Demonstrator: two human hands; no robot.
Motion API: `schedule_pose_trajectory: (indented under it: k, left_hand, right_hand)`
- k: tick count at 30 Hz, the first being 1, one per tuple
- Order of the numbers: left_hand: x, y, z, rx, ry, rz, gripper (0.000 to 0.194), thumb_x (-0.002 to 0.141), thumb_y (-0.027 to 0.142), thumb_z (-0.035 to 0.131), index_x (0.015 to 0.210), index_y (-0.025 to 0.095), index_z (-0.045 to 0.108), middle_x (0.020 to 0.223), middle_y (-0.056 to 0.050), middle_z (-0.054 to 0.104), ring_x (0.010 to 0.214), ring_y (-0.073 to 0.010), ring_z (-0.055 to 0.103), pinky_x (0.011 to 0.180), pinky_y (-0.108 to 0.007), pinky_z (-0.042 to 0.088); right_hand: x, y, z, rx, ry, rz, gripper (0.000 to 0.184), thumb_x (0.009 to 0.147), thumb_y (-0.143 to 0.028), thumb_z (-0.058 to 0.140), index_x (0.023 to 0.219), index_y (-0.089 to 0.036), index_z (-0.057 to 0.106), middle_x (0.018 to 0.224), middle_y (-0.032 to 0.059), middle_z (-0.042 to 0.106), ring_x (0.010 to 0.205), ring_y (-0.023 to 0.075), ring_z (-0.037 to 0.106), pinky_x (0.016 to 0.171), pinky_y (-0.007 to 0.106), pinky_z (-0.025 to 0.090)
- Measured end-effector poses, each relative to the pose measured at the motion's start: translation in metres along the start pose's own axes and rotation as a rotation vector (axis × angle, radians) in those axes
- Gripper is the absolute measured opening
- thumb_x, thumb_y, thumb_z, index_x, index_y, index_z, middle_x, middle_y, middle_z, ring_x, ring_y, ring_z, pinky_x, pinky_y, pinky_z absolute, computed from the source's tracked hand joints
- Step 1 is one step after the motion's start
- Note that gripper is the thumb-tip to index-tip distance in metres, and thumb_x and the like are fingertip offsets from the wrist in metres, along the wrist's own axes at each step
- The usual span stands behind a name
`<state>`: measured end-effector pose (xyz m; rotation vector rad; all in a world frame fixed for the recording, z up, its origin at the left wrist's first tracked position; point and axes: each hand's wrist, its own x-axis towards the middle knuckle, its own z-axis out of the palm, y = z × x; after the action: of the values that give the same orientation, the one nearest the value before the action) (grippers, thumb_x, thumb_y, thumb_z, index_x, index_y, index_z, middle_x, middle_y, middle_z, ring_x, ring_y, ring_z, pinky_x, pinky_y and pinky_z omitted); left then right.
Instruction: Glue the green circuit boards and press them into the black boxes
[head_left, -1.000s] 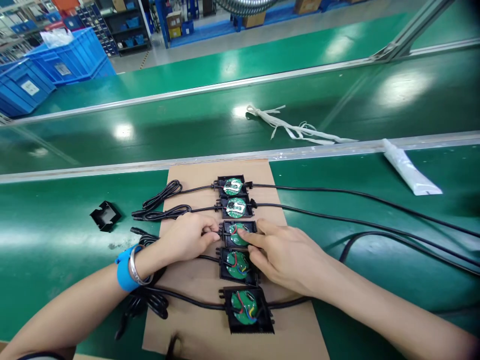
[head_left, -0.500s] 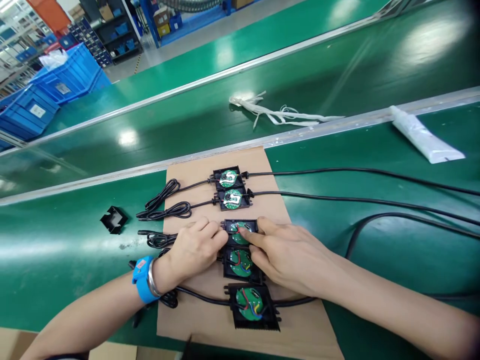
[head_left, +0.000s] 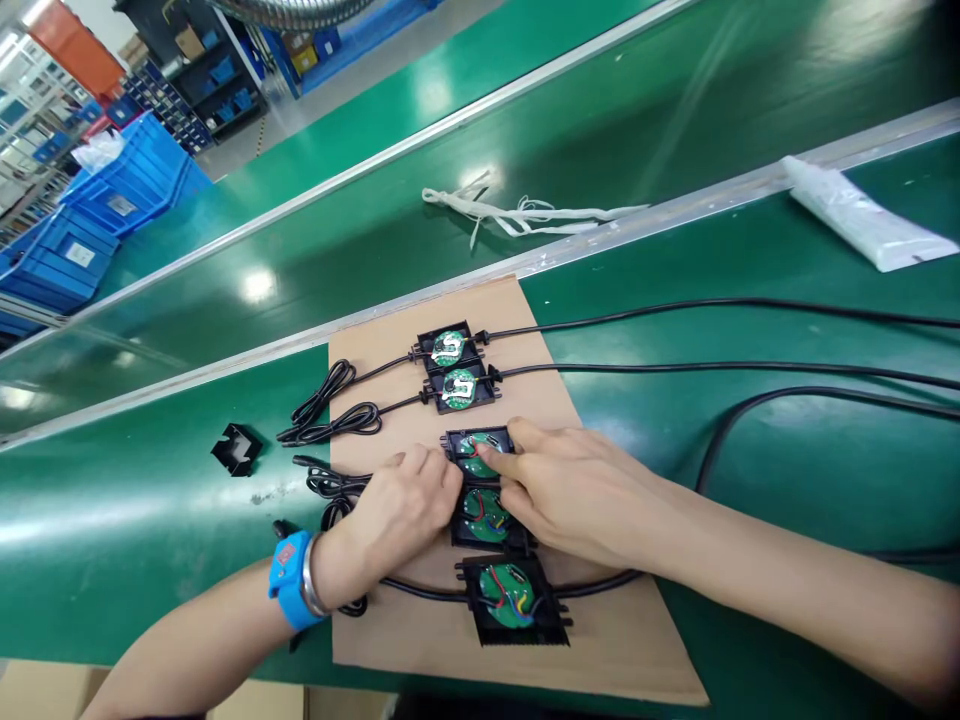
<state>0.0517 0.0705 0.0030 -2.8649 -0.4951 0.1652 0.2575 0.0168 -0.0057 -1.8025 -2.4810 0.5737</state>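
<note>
Head camera view: a black rectangular plastic housing [head_left: 454, 443] holding a round green circuit board [head_left: 472, 463] is lying near the middle of a brown cardboard sheet [head_left: 600, 640], between a worker's two bare hands. The left hand [head_left: 409, 500] is curling its fingers against the housing's side, though what they are grasping is hidden and cannot be told. The right hand [head_left: 559, 480] is pointing its index finger onto the board, the other fingers bending at the housing's opposite side; whether they are gripping it cannot be told.

Two more open black housings with wired green boards [head_left: 486, 515] are sitting toward the cardboard's near edge, while two black housings with white-patched green boards [head_left: 459, 388] are resting toward its far edge. Coiled black cables [head_left: 360, 418] are overlapping the cardboard's left edge, and long black cables [head_left: 675, 368] are running off beyond its right. A small black plastic box [head_left: 237, 450] is standing left of the cardboard. Beyond its far edge, a bundle of white string [head_left: 517, 215] is lying; farther right of the cardboard, a white plastic tube [head_left: 870, 215] is resting.
</note>
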Motion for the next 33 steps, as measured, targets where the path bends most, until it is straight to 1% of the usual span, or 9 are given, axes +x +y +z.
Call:
schedule_pose_trajectory:
  k: [4, 9, 11, 14, 17, 21, 25, 31, 33]
  left_hand:
    - [-0.003, 0.002, -0.004, 0.033, -0.034, 0.023, 0.015, 0.086, 0.002, 0.049, 0.086, 0.015, 0.057, 0.078, -0.006, 0.061, 0.071, -0.0221, 0.057, 0.056, -0.033, 0.05]
    - [-0.003, -0.001, -0.005, -0.235, 0.116, -0.169, 0.026, 0.092, 0.008, 0.05, 0.117, 0.012, 0.058, 0.108, -0.009, 0.066, 0.094, -0.0212, 0.061, 0.08, -0.034, 0.058]
    - [0.002, 0.001, -0.004, -0.28, 0.081, -0.127, 0.026, 0.093, 0.009, 0.048, 0.117, 0.011, 0.059, 0.111, -0.01, 0.064, 0.097, -0.0214, 0.059, 0.083, -0.034, 0.057]
    - [0.011, 0.002, -0.003, -0.314, -0.026, -0.018, 0.02, 0.092, 0.007, 0.046, 0.1, 0.011, 0.064, 0.094, -0.008, 0.062, 0.085, -0.0209, 0.056, 0.077, -0.034, 0.056]
    - [0.015, -0.003, -0.002, -0.371, -0.019, -0.012, 0.02, 0.094, 0.01, 0.046, 0.092, 0.012, 0.066, 0.089, -0.007, 0.061, 0.083, -0.0204, 0.055, 0.077, -0.034, 0.055]
    - [0.015, -0.009, 0.0, -0.495, 0.069, -0.006, 0.021, 0.093, 0.009, 0.046, 0.103, 0.013, 0.064, 0.102, -0.008, 0.064, 0.096, -0.0201, 0.058, 0.089, -0.035, 0.052]
    - [0.016, -0.006, 0.002, -0.469, 0.012, 0.06, 0.029, 0.089, 0.005, 0.047, 0.113, 0.013, 0.061, 0.115, -0.01, 0.064, 0.101, -0.0217, 0.059, 0.087, -0.037, 0.05]
    - [0.016, 0.0, 0.004, -0.38, 0.044, 0.107, 0.026, 0.093, 0.006, 0.044, 0.109, 0.012, 0.063, 0.126, -0.012, 0.064, 0.102, -0.023, 0.06, 0.089, -0.037, 0.051]
    - [0.015, 0.001, 0.006, -0.388, 0.071, 0.094, 0.025, 0.093, 0.006, 0.045, 0.107, 0.011, 0.064, 0.125, -0.012, 0.065, 0.103, -0.023, 0.061, 0.091, -0.037, 0.051]
  right_hand:
    - [0.0, -0.001, -0.002, -0.02, 0.007, -0.002, 0.042, 0.096, -0.026, 0.037, 0.12, -0.021, 0.07, 0.09, 0.0098, 0.06, 0.066, 0.0171, 0.055, 0.058, 0.031, 0.023]
    - [0.0, -0.001, -0.001, 0.0, -0.012, 0.019, 0.041, 0.095, -0.027, 0.037, 0.12, -0.023, 0.07, 0.091, 0.0092, 0.06, 0.064, 0.0174, 0.056, 0.057, 0.032, 0.025]
    - [-0.001, 0.001, -0.002, 0.017, 0.001, 0.019, 0.042, 0.094, -0.027, 0.038, 0.121, -0.024, 0.069, 0.091, 0.0088, 0.059, 0.065, 0.0173, 0.056, 0.057, 0.032, 0.028]
    - [-0.001, 0.001, -0.004, 0.047, -0.007, 0.037, 0.043, 0.095, -0.028, 0.037, 0.121, -0.024, 0.07, 0.091, 0.0084, 0.059, 0.067, 0.0172, 0.057, 0.059, 0.031, 0.031]
    - [0.0, -0.001, -0.005, 0.063, -0.028, 0.064, 0.042, 0.092, -0.027, 0.039, 0.119, -0.023, 0.071, 0.093, 0.0091, 0.061, 0.07, 0.0181, 0.059, 0.06, 0.031, 0.034]
    - [-0.003, 0.001, -0.008, 0.101, -0.041, 0.033, 0.044, 0.091, -0.026, 0.041, 0.126, -0.022, 0.066, 0.094, 0.0093, 0.063, 0.073, 0.0199, 0.062, 0.065, 0.031, 0.039]
    - [-0.013, 0.014, -0.017, 0.278, -0.044, 0.009, 0.049, 0.087, -0.025, 0.05, 0.136, -0.019, 0.054, 0.097, 0.0066, 0.066, 0.084, 0.0202, 0.063, 0.073, 0.03, 0.043]
    - [-0.017, 0.021, -0.028, 0.384, -0.144, 0.153, 0.007, 0.085, -0.017, 0.052, 0.089, -0.019, 0.057, 0.072, -0.001, 0.063, 0.065, 0.0137, 0.055, 0.061, 0.025, 0.036]
    - [-0.016, 0.021, -0.024, 0.346, -0.14, 0.113, 0.01, 0.086, -0.016, 0.05, 0.077, -0.019, 0.054, 0.069, -0.0007, 0.061, 0.062, 0.0131, 0.052, 0.06, 0.026, 0.034]
